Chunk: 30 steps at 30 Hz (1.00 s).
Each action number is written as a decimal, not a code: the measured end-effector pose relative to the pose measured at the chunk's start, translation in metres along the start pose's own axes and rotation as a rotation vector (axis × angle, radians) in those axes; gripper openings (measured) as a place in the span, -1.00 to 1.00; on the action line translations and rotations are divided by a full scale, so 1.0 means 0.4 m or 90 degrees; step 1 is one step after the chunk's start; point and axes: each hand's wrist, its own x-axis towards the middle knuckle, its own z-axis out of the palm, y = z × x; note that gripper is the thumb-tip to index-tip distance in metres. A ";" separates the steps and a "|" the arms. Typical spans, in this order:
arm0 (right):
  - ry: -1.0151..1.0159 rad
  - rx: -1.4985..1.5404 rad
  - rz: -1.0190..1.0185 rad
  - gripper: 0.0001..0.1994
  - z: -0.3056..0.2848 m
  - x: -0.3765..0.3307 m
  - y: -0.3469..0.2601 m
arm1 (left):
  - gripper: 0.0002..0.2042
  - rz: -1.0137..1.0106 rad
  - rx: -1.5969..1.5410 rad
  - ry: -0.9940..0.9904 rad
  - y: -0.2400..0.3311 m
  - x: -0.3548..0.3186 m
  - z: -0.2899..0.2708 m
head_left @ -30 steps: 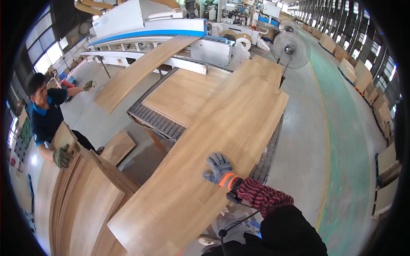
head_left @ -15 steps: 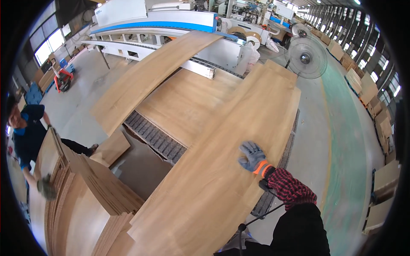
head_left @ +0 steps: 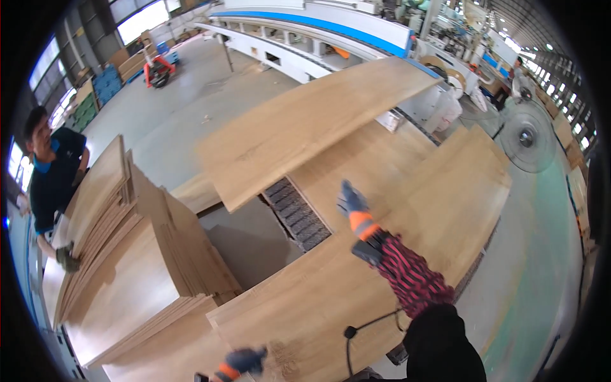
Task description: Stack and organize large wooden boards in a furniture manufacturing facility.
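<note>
My right hand (head_left: 354,202), in a grey glove with an orange cuff, reaches forward over the wood-grain panels with its fingers stretched out and nothing in them. Beneath my forearm lies a long near panel (head_left: 439,216). My left hand (head_left: 247,361), gloved the same way, is at the lower edge, over the near end of that panel; motion smears its fingers. Beyond my right hand, another long panel (head_left: 318,127) lies across at an angle, its far end by the machine. Between the two, a further panel (head_left: 356,162) shows.
At left, a co-worker (head_left: 57,165) has a gloved hand on a stack of panels (head_left: 127,267). A dark ribbed support (head_left: 298,213) shows between panels. Behind stands a white and blue machine (head_left: 318,32); a fan (head_left: 527,137) stands right, a red pallet jack (head_left: 158,69) far left.
My right hand has left the near panel's surface and reached farther forward and left. My left hand has come into view at the bottom. The whole view has turned left.
</note>
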 end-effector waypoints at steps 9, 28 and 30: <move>-0.077 0.229 0.071 -0.43 0.206 0.278 0.082 | -0.67 0.597 -0.309 0.741 0.576 0.086 -0.383; -0.057 0.123 0.037 -0.67 -0.156 -0.229 -0.058 | -0.54 0.665 -0.745 -0.109 0.622 0.176 0.101; 0.059 0.044 0.095 -0.67 -0.280 -0.337 -0.080 | -0.59 0.451 -0.871 -0.182 0.577 0.247 0.261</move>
